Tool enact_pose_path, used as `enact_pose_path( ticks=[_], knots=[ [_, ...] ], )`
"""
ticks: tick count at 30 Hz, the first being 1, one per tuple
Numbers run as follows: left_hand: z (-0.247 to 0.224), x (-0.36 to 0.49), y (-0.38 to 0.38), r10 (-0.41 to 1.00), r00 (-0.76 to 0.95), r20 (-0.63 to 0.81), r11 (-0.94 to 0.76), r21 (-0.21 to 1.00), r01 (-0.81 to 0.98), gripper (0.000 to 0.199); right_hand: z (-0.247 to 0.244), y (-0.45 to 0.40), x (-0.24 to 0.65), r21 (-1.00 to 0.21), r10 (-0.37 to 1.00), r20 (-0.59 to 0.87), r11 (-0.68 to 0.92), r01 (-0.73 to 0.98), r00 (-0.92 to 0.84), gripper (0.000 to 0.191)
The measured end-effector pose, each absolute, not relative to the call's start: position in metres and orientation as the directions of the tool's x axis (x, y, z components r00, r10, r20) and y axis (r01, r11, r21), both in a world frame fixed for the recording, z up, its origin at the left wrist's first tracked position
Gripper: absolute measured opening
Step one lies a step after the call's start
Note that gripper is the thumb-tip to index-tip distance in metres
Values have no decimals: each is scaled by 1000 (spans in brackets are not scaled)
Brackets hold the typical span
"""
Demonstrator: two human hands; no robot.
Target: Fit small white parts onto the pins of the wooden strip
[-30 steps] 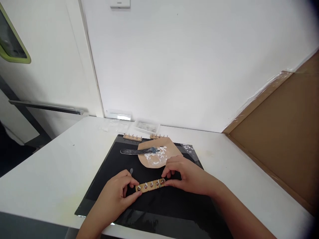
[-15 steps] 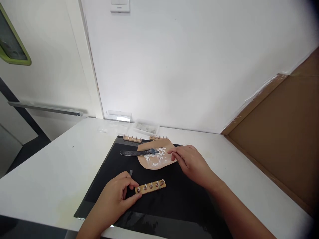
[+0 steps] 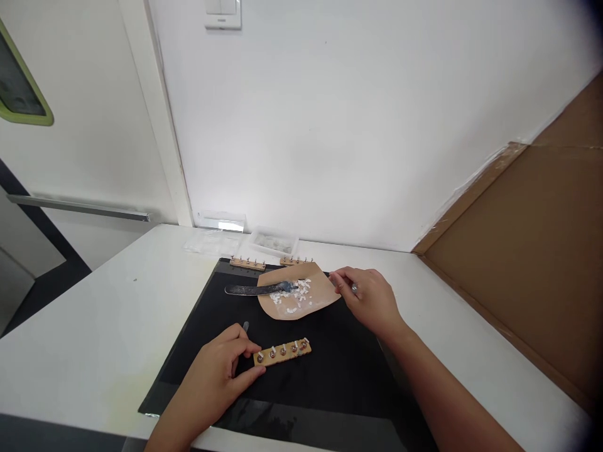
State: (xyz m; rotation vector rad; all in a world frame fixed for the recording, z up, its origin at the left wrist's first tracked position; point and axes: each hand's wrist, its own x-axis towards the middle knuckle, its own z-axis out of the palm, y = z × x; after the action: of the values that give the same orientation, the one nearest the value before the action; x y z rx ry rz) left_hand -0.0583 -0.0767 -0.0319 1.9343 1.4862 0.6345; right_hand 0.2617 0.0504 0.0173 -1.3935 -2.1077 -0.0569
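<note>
Wooden strip: The little wooden strip [image 3: 289, 355] is lying on the black mat [image 3: 330, 383] and is making the middle of our clock. Five small knobs [image 3: 283, 351] are standing along it, with white tips showing.
Left hand: At 9 o'clock, the left hand [image 3: 214, 367] is pinching the near end of the strip between thumb and finger.
Right hand: At 2 o'clock, the right hand [image 3: 370, 301] is hovering just beside the brown paper [image 3: 327, 290]. Its fingertips are staying close together; we cannot tell if they are gripping anything.
What is new: A second ago the right hand was touching the strip's other end. Now it is keeping away, so only the left hand is holding the strip.
White bits: At 12 o'clock, white bits [image 3: 304, 289] are lying on the paper.
Dark tool: At 11 o'clock, a long dark tool [image 3: 247, 290] is resting partly on the paper.
</note>
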Motion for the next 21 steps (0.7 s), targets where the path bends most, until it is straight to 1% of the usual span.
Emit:
enact_pose_path(
  ticks=[11,21],
  knots=[
    [-26,-55,-78,956,293,32,-229,706,670,21,16,52,263,-324,828,526,407,854,-194,35],
    [-28,-55,-78,950,305,73,-272,675,686,23,18,50,260,-317,835,512,402,859,-201,39]
  ],
)
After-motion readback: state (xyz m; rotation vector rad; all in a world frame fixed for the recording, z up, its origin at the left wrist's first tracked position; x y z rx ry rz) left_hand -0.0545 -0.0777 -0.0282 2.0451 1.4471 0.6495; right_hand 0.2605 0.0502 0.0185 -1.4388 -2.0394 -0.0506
